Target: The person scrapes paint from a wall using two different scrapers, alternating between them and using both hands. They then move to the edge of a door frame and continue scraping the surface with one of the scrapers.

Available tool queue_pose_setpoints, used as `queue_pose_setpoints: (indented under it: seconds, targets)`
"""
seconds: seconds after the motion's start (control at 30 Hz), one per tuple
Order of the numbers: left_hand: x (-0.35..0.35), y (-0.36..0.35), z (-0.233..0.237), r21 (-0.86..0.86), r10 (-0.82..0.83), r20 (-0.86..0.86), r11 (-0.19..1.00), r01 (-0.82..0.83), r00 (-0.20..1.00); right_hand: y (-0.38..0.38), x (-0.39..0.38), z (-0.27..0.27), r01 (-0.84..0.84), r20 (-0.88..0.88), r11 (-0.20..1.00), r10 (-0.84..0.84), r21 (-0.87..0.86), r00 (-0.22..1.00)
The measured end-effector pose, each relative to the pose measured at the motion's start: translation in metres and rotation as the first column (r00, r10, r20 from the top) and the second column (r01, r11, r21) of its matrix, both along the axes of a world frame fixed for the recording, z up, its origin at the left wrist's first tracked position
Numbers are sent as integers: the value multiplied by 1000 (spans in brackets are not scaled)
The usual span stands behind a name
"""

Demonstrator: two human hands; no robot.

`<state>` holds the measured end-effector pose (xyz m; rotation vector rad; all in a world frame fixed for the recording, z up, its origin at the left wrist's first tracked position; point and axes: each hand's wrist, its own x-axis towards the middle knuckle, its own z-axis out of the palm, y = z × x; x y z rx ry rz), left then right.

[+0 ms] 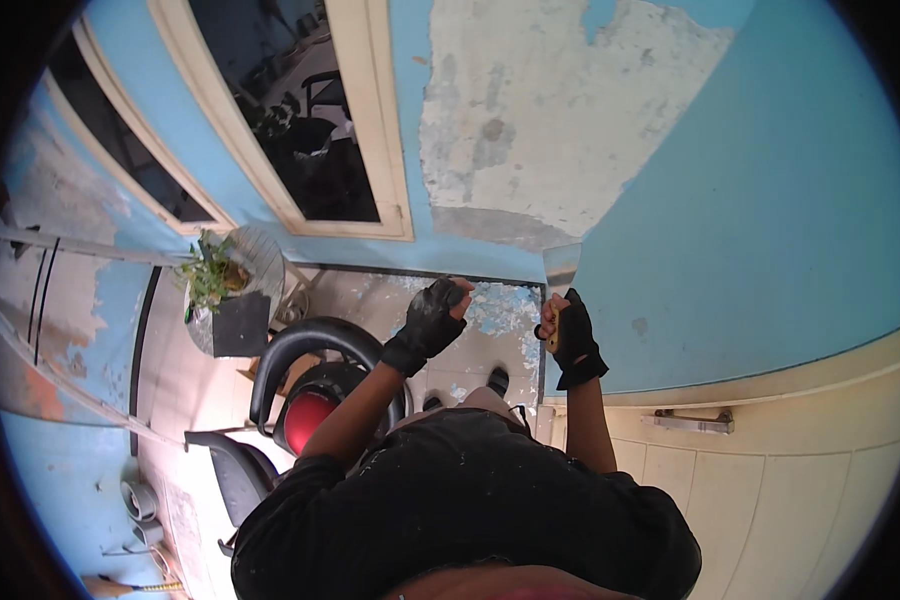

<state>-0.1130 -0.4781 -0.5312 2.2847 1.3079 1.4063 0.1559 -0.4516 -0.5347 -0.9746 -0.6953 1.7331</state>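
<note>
My right hand (571,338), in a black fingerless glove, is closed around the yellowish handle of a paint scraper (562,264). The scraper's broad metal blade points up, close to the wall corner at the lower edge of a bare plaster patch (530,120). My left hand (436,318), gloved the same way, hangs in front of me over the floor with its fingers loosely bent and apart, and no object shows in it. Blue and white paint flakes (505,308) lie on the floor tiles between and beyond my hands.
Blue wall (750,230) rises on the right above a cream door (710,480) with a metal closer (692,422). To my left stand a black chair (310,335) with a red round thing (310,420) on it and a glass table (265,260) bearing a potted plant (210,272). Framed windows (310,120) are ahead left.
</note>
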Motion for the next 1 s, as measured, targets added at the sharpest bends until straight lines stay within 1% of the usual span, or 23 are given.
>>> queue_pose_setpoints:
  seconds: [0.07,0.13,0.2,0.27,0.33,0.4,0.47,0.5,0.57,0.6,0.67,0.73,0.77,0.87,0.9,0.93,0.97,1.0]
  targets:
    - [7,7,5,-91,-31,13,995,32,999,4,9,-1,25,-7,1000,-25,-4,1000]
    - [15,17,4,-84,-58,14,995,59,998,8,17,0,43,5,999,-43,-15,999]
    - [26,25,13,-79,-83,15,993,84,996,13,26,0,68,9,998,-68,-13,998]
    - [38,32,23,-227,-77,136,968,107,988,18,35,0,89,15,996,-89,-13,996]
    - [49,49,16,-190,-110,148,972,138,983,26,46,-1,114,15,992,-113,-62,993]
    - [61,64,17,-152,-140,158,975,164,977,37,58,-4,122,9,991,-121,-58,993]
    - [74,77,21,-229,-123,75,964,137,990,48,70,-4,130,3,990,-130,-57,992]
    - [81,85,24,-226,-131,72,963,144,989,53,76,-3,133,-3,990,-134,-48,991]
    - [99,101,30,-218,-152,150,959,183,977,65,88,1,147,-12,989,-147,-35,989]
    - [106,108,34,-213,-160,147,959,189,976,71,94,3,138,-5,990,-138,-25,990]
    - [121,120,42,-285,-170,160,935,210,972,84,105,9,138,-1,990,-138,-8,990]
    - [133,135,40,-258,-192,143,940,224,971,93,115,16,113,14,994,-113,-7,994]
    - [138,141,39,-234,-205,128,945,231,970,98,120,15,125,11,992,-125,-6,992]
    - [149,155,35,-259,-225,103,934,245,969,107,132,15,164,13,987,-164,7,986]
    - [154,159,33,-266,-245,104,927,264,964,108,134,16,181,-2,983,-181,-1,983]
    - [159,163,30,-234,-278,115,925,298,954,107,137,17,202,-17,979,-202,-9,979]
    - [163,168,29,-200,-313,125,922,333,941,105,139,18,228,-17,974,-228,-11,973]
    - [167,173,29,-201,-341,123,911,360,932,102,139,18,239,-1,971,-239,-1,971]
